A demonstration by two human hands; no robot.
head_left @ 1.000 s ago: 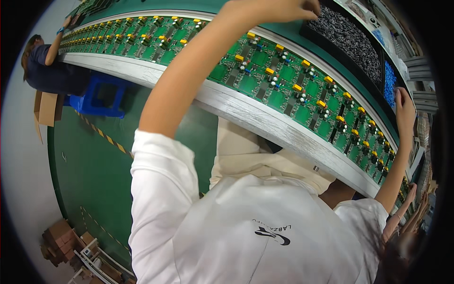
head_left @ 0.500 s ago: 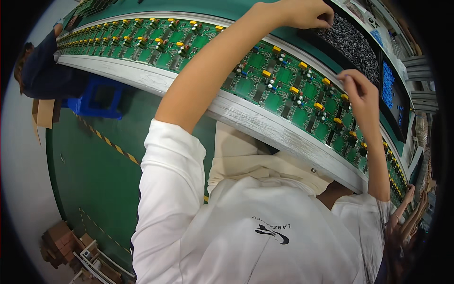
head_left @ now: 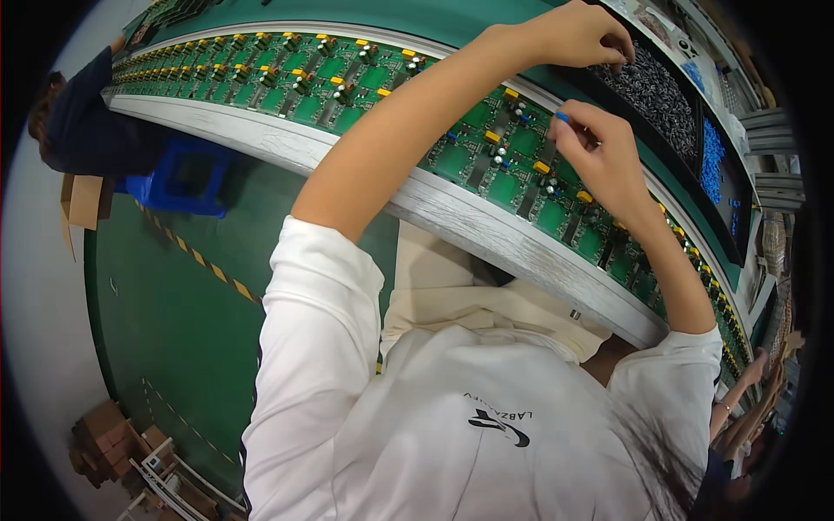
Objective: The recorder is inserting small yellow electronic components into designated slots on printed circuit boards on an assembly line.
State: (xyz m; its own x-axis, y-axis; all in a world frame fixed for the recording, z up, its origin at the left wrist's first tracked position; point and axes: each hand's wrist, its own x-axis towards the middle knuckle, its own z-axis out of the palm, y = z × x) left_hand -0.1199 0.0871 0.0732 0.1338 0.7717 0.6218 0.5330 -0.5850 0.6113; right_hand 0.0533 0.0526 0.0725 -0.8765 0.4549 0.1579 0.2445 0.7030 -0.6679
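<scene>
My right hand (head_left: 604, 156) hangs over the row of green circuit boards (head_left: 504, 187), its thumb and fingertip pinched on a small blue component (head_left: 563, 116). At the near edge of a black tray, my left hand (head_left: 586, 36) is bent down with curled fingers over a heap of small black components (head_left: 656, 91). Whatever those fingertips may hold is too small to make out. The boards carry yellow blocks, little round capacitors and dark chips. My left forearm crosses above the boards and hides some of them.
The boards lie along a pale rail (head_left: 521, 230) that curves across the bench. Loose blue components (head_left: 712, 161) fill another section of the black tray (head_left: 738, 234). A co-worker in dark clothing (head_left: 87, 122) is at the far left, near a blue stool (head_left: 178, 178); another person's arm (head_left: 738, 391) shows at right.
My right hand has moved left and away from the boards' right part, and a blue component now shows in its pinch. My left hand has shifted slightly right and down over the black components.
</scene>
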